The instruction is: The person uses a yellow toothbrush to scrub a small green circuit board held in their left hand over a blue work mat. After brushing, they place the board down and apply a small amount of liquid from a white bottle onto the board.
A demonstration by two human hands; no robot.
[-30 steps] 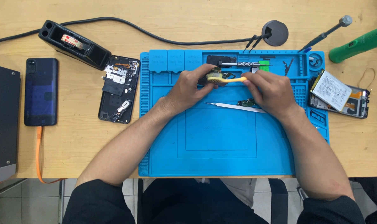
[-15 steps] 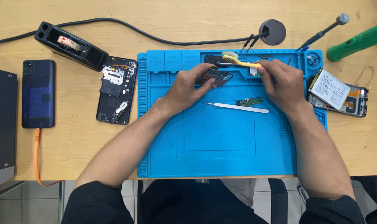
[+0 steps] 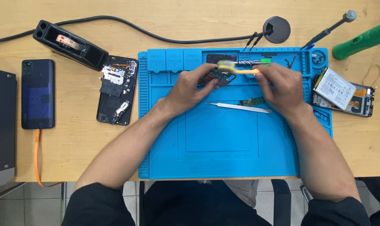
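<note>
Left hand pinched small dark circuit board over top centre of blue repair mat. Right hand gripped yellow brush, bristles on board — cleaning under way, judged unfinished. Tweezers and small green board lay beside. Opened phone at left of desk — reassembly apparently outstanding.

A phone repair workbench: blue repair mat, opened phone, tweezers, wooden desk.
</note>
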